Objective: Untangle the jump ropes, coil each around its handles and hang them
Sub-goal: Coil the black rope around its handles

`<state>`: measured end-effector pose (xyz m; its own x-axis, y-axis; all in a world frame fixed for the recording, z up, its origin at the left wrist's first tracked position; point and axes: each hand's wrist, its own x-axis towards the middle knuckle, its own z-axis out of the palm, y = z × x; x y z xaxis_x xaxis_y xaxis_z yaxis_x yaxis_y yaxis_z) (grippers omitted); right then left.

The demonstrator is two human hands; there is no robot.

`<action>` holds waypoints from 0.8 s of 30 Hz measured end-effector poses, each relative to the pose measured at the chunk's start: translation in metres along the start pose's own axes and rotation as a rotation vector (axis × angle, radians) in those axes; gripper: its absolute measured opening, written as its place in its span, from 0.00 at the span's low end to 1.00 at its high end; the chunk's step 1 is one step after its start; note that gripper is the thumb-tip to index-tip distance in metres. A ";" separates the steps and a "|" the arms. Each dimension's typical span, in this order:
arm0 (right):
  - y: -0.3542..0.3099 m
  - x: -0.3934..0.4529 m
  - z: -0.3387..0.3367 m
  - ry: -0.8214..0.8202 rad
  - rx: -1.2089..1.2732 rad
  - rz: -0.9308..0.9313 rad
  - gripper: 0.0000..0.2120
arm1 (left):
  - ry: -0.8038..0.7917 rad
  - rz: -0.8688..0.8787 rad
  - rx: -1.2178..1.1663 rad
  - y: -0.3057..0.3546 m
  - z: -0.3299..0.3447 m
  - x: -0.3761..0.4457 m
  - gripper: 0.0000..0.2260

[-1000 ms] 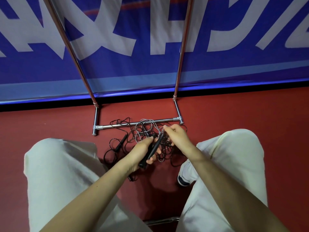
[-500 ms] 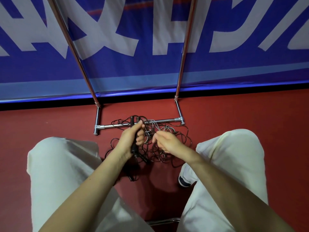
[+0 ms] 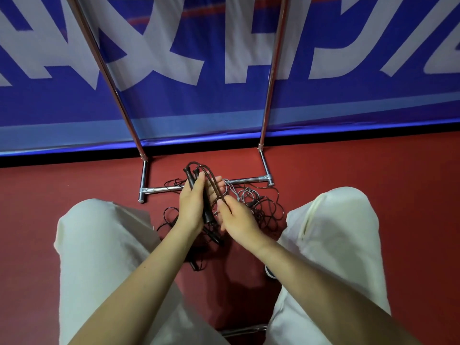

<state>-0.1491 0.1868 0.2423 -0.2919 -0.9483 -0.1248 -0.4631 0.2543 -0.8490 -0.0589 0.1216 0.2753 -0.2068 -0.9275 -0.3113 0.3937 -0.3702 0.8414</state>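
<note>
My left hand [image 3: 193, 206] grips a pair of black jump rope handles [image 3: 190, 176] held upright, their tops sticking out above my fingers. A dark cord [image 3: 211, 181] loops out of the handle tops and runs down to my right hand [image 3: 236, 217], which pinches it between thumb and fingers. Below and behind both hands a tangle of black and grey ropes [image 3: 258, 202] lies on the red floor. Another black handle [image 3: 214, 236] lies in the pile beneath my left wrist.
A chrome rack stands against the blue banner, its base bar [image 3: 249, 181] on the floor just behind the tangle and two uprights [image 3: 271, 78] rising out of view. My knees in pale trousers [image 3: 104, 245] flank the pile. A shoe [image 3: 270, 272] shows at right.
My left hand has raised the handles upright and higher. My right hand has moved toward me and now pinches the cord coming from the handle tops. The view has tilted slightly.
</note>
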 end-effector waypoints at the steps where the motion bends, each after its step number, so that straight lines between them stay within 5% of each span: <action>1: 0.001 -0.002 0.003 0.027 -0.027 0.007 0.15 | 0.001 0.012 -0.022 0.001 0.002 0.001 0.10; 5: -0.004 -0.007 0.021 -0.003 0.167 0.091 0.23 | 0.075 0.031 -0.229 0.012 0.006 0.008 0.15; 10: -0.017 -0.010 0.020 0.084 0.469 0.125 0.21 | 0.060 0.015 -0.239 0.010 0.016 0.005 0.15; 19: -0.011 -0.004 0.000 0.064 0.398 0.046 0.19 | -0.042 -0.118 0.000 0.009 0.025 0.005 0.08; 24: -0.011 -0.005 -0.011 0.028 0.415 0.062 0.15 | -0.056 -0.077 -0.086 0.006 0.031 0.000 0.09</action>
<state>-0.1518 0.1906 0.2583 -0.3341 -0.9264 -0.1734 -0.0688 0.2075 -0.9758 -0.0840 0.1214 0.2938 -0.2886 -0.8925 -0.3466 0.4496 -0.4459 0.7740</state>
